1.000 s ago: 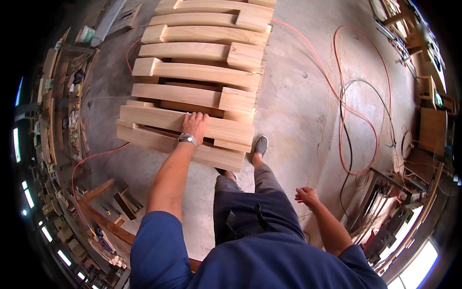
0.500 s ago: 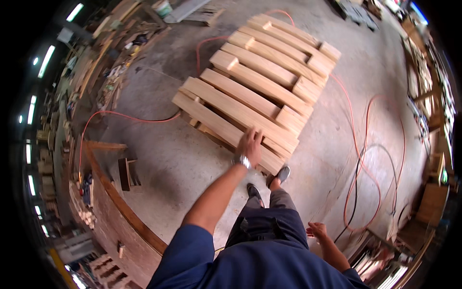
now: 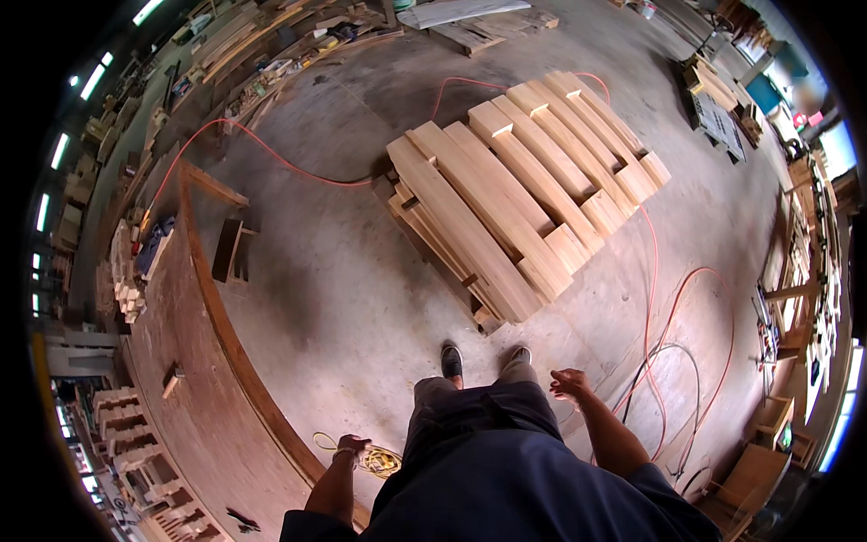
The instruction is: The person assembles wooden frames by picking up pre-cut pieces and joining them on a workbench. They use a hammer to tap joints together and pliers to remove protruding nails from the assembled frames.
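My left hand [image 3: 352, 443] hangs low at my side, beside the workbench edge, with its fingers loosely apart and nothing in them. Below it, a coiled yellow cord [image 3: 380, 462] lies on the floor. On my other side, my right hand [image 3: 568, 385] is held out over the floor, empty, its fingers partly spread. In front of my feet sits a low stack of pale wooden beams [image 3: 479, 203], laid side by side with gaps between some. Shorter wood blocks [image 3: 566, 247] fill parts of the gaps at the right end. Neither hand touches the wood.
A long workbench [image 3: 194, 361] runs along my left, with a hammer-like tool [image 3: 172, 380] on it. A small wooden stool-like piece [image 3: 228, 250] stands past it. Red hose [image 3: 652, 298] loops across the floor at right. Lumber piles [image 3: 257, 86] line the far left.
My left hand has let go of the nearest beams and dropped back to my side. I have stepped back, so the stack sits farther from my feet. My right hand stays empty.
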`<state>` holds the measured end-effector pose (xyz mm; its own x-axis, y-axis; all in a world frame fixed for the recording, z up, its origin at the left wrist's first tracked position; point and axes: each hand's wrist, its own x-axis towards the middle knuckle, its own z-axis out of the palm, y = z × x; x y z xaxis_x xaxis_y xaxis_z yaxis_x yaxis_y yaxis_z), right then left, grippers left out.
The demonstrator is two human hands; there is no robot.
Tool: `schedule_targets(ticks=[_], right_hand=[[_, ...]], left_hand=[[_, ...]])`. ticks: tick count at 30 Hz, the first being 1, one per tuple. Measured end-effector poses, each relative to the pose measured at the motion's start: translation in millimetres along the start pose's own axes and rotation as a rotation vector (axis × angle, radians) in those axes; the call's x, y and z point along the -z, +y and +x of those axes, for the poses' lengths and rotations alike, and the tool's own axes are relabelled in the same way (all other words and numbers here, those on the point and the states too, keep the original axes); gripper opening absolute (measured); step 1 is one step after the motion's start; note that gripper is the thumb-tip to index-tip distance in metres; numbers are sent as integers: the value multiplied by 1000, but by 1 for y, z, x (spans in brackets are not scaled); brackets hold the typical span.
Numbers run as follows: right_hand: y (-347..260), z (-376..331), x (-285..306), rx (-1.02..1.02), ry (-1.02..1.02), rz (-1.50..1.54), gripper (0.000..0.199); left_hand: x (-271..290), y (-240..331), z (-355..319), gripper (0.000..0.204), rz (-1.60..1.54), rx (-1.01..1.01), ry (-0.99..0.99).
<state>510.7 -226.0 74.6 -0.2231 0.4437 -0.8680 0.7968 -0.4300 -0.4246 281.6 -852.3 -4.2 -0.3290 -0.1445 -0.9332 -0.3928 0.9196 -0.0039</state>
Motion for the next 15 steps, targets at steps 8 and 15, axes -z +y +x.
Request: schedule_targets(ticks=[8,15], right_hand=[[11,4,52,-4,-120,-48,35],[110,-3,164,-250,63,56,27]], left_hand=[[-103,119,19,48,-485,-233,87],[-162,420,-62,115,-951,-225,-220]])
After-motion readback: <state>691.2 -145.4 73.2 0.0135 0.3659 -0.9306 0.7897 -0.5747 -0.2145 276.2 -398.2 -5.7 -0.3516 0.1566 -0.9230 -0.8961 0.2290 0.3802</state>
